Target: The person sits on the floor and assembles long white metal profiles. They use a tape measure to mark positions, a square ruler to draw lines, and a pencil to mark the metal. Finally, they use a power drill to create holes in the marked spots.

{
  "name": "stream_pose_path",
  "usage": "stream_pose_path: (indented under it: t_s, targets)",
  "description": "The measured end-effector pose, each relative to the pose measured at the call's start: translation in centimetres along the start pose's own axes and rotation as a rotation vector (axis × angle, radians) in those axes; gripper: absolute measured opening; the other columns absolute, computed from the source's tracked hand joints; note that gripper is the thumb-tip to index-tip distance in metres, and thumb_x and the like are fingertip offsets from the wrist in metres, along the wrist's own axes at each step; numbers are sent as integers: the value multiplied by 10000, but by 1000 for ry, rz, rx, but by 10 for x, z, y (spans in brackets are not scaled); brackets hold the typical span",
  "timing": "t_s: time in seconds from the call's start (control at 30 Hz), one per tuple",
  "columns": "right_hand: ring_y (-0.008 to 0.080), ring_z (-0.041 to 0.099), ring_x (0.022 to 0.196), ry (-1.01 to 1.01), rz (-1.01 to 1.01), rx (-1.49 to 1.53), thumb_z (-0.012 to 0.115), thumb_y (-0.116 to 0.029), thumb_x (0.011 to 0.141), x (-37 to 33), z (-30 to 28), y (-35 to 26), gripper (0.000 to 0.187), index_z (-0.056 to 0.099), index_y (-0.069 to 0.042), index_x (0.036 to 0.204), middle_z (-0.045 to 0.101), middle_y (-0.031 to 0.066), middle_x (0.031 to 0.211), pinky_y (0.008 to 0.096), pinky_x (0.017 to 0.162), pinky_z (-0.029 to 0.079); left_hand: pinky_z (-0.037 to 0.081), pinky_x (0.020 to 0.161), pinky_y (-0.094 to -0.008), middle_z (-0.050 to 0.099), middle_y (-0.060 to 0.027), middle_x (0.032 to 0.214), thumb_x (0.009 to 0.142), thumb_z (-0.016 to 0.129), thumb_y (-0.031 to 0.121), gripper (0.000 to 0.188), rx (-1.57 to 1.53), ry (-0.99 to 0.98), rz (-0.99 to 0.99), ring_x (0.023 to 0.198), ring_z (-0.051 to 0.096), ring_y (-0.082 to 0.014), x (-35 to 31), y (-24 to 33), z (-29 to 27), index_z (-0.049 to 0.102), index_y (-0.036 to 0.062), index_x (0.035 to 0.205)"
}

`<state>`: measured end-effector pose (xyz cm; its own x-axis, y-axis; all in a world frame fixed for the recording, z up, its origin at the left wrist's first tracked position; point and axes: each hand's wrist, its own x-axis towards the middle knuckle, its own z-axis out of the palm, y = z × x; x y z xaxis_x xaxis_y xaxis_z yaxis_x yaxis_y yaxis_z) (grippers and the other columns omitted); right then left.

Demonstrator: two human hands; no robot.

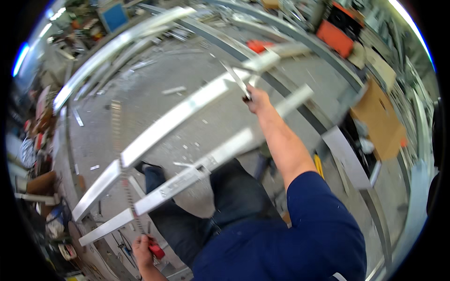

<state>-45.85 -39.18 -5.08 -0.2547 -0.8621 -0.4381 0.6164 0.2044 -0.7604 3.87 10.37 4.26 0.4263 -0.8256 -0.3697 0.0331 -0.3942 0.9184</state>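
My left hand (pixel 142 251), at the lower left, is closed around a red tape measure (pixel 155 248). Its blade (pixel 127 192) runs out away from me across two long white metal profiles and reaches beyond the far one. The near profile (pixel 176 185) passes over my legs; the far profile (pixel 173 119) lies roughly alongside it. My right hand (pixel 257 99), arm stretched out, grips a flat metal tool with a thin straight blade (pixel 236 77) and an angled part, perhaps a square. It is blurred, above the far profile's right end.
Grey steel beams (pixel 211 35) cross under the profiles' right ends. Another white profile (pixel 112 51) lies farther off. Metal offcuts (pixel 174 90) litter the floor. An open cardboard box (pixel 379 119) stands at right, with a yellow-handled tool (pixel 318 165) nearby and an orange-black case (pixel 338 30) beyond.
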Motion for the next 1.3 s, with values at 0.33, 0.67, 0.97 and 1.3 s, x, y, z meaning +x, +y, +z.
stream_pose_path:
  t_s: [0.33,0.67,0.97,1.3]
  targets:
    - [122,485,533,96,-34,-629,632,-397,1025,-303,-308,-82,356,604,-46,971,514,-4,697,287,494,417,478,511,-296,554,-106,731,1095,496,320,353,-176,-201,157,549,553,-196,38,37,18,553,20,917]
    - [151,570,616,738,-67,-993,669,-483,976,-342,-448,101,521,685,36,925,639,81,770,359,528,444,481,495,-285,570,-110,745,1091,512,307,337,-212,-267,233,542,565,-190,51,48,38,575,19,926]
    - [291,698,840,473,104,-1283,576,-547,1000,-347,-444,101,650,701,74,1142,730,223,949,438,771,531,519,526,-306,602,-117,744,1078,536,316,348,-204,-86,99,555,589,-196,17,9,6,577,4,927]
    - [400,660,955,110,-720,-1669,746,-236,904,-281,-234,-35,395,616,-17,1208,679,182,1020,460,844,527,515,497,-307,620,-113,732,1059,569,343,344,-447,77,-9,548,612,-205,37,3,10,614,22,945]
